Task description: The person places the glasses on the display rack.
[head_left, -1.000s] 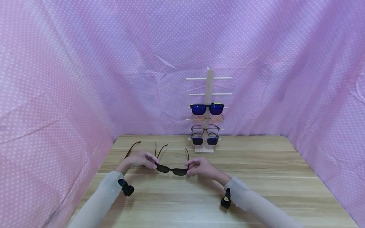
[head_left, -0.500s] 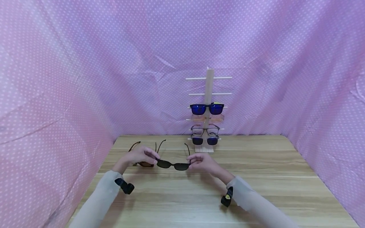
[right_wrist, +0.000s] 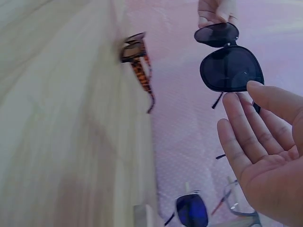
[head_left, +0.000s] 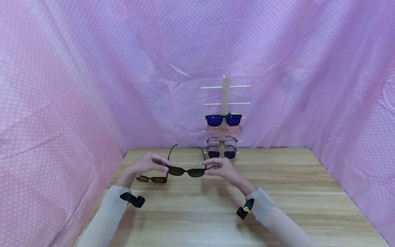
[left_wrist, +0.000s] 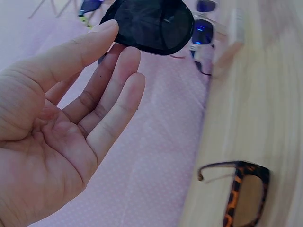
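Observation:
Black sunglasses point(head_left: 176, 171) are held up by both hands, lenses toward me and temples unfolded toward the rack. My left hand point(head_left: 150, 164) pinches the left end of the frame between thumb and fingers; the left wrist view shows the thumb at the edge of a dark lens point(left_wrist: 151, 26). At the opposite end, my right hand point(head_left: 222, 169) pinches the other hinge corner, its thumb against the lower lens in the right wrist view. Tortoiseshell sunglasses point(head_left: 158, 179) lie on the table below the left hand, which partly covers them in the head view.
A wooden display rack point(head_left: 226, 96) stands at the table's back, its two top rods bare. Lower rods carry blue-lensed sunglasses point(head_left: 233, 120), pink-tinted glasses point(head_left: 234, 130), thin-framed eyeglasses point(head_left: 213, 144) and dark-lensed sunglasses point(head_left: 229, 155). Pink dotted cloth point(head_left: 154, 85) surrounds the wooden table point(head_left: 191, 219).
Both hands have lifted the black sunglasses up and toward the rack. More of the tortoiseshell sunglasses shows beneath the left hand.

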Action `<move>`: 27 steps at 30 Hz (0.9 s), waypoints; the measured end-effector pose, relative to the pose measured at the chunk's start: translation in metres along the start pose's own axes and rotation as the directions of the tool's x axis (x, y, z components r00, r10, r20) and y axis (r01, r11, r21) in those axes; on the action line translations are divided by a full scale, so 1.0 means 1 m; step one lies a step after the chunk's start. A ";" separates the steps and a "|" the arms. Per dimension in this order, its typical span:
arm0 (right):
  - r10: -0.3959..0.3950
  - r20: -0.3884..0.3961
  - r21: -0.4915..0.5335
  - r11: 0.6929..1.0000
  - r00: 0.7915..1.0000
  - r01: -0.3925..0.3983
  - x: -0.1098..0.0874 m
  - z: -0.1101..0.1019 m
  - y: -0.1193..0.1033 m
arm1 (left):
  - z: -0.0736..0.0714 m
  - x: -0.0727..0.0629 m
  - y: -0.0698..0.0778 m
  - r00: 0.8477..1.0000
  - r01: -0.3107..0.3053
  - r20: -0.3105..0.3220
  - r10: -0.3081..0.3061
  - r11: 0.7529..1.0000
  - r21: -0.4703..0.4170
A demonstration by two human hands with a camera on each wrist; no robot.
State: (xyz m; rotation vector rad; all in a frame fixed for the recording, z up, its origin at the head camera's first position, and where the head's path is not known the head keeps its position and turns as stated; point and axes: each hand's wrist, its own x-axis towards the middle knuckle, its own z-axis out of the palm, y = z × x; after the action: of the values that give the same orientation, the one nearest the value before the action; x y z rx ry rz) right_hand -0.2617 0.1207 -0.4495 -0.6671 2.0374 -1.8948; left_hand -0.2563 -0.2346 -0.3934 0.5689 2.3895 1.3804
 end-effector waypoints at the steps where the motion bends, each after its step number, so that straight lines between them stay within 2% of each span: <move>1: -0.006 -0.001 -0.005 1.000 1.000 0.006 0.001 0.000 -0.003 | -0.002 -0.001 0.002 1.000 -0.008 -0.001 0.008 1.000 -0.004; 6: -0.036 -0.012 -0.015 0.999 0.999 0.036 0.008 -0.003 -0.012 | -0.009 -0.004 0.009 0.999 -0.037 -0.029 0.037 0.999 -0.009; 12: -0.071 -0.042 -0.011 0.997 0.997 0.070 0.010 -0.007 -0.030 | -0.012 -0.005 0.018 0.996 -0.043 -0.077 0.039 0.998 -0.049; 22: -0.146 -0.061 -0.029 0.989 0.987 0.144 -0.001 -0.012 -0.053 | -0.003 -0.015 0.034 0.985 -0.129 -0.131 0.112 0.983 -0.134; 27: -0.211 -0.062 -0.038 0.977 0.975 0.209 -0.005 -0.014 -0.063 | -0.001 -0.019 0.046 0.974 -0.178 -0.165 0.153 0.972 -0.153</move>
State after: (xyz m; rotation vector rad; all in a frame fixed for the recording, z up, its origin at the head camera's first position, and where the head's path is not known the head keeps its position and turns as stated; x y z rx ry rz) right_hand -0.2554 0.1331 -0.3863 -0.8714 2.1139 -2.0276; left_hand -0.2323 -0.2235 -0.3519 0.6519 2.3555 1.7351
